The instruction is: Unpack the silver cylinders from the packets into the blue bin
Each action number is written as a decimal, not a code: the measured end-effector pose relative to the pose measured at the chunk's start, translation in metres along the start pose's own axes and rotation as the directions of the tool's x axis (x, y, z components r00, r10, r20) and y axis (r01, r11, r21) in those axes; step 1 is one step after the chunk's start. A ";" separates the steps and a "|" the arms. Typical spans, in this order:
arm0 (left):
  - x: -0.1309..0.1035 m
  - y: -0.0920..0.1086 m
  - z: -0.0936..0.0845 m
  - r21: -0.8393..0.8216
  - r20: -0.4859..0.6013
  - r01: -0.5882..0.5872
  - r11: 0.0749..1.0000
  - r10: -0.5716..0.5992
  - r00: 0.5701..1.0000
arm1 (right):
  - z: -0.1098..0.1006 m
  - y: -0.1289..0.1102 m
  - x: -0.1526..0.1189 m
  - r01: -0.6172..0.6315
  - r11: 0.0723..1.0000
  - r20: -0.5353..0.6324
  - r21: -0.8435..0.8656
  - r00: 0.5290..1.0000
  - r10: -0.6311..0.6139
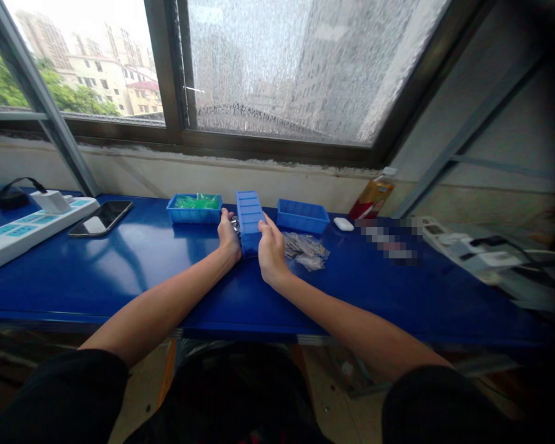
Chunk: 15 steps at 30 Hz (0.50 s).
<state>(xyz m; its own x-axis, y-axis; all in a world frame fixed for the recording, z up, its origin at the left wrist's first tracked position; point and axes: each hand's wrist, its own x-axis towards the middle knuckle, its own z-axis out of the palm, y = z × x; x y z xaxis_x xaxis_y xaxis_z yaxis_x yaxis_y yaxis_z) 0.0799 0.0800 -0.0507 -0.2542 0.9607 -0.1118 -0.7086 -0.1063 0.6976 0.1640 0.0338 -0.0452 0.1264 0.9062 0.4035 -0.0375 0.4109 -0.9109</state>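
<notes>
Bin (251, 217) is tilted, the right hand (271, 251) clamped on it; the left hand (229, 237), grip unclear, should cup the silvery pieces (235, 226) closely.

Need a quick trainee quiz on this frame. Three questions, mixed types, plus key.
1. True or false: the phone lies on the table to the left of the bin with green contents.

2. Multiple choice: the silvery items show between the held bin and which of these?
A) the bottle
B) the left hand
C) the phone

3. Count: including the held one, how many blue bins show around the hands?

Key
1: True.
2: B.
3: Three: the held bin, the bin with green contents, and the right-hand bin behind the pile of small bags.
</notes>
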 end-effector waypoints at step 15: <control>0.006 -0.009 -0.001 0.208 -0.049 -0.138 0.968 0.152 0.987 | -0.007 0.012 0.018 -0.041 0.999 -0.128 0.014 0.991 0.042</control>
<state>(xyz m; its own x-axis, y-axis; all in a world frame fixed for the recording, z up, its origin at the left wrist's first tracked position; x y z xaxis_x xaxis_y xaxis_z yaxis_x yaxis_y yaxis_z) 0.0846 0.0864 -0.0585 -0.3904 0.9198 -0.0391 -0.5142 -0.1826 0.8380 0.1731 0.0546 -0.0490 0.2504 0.9025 0.3504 -0.0563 0.3749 -0.9254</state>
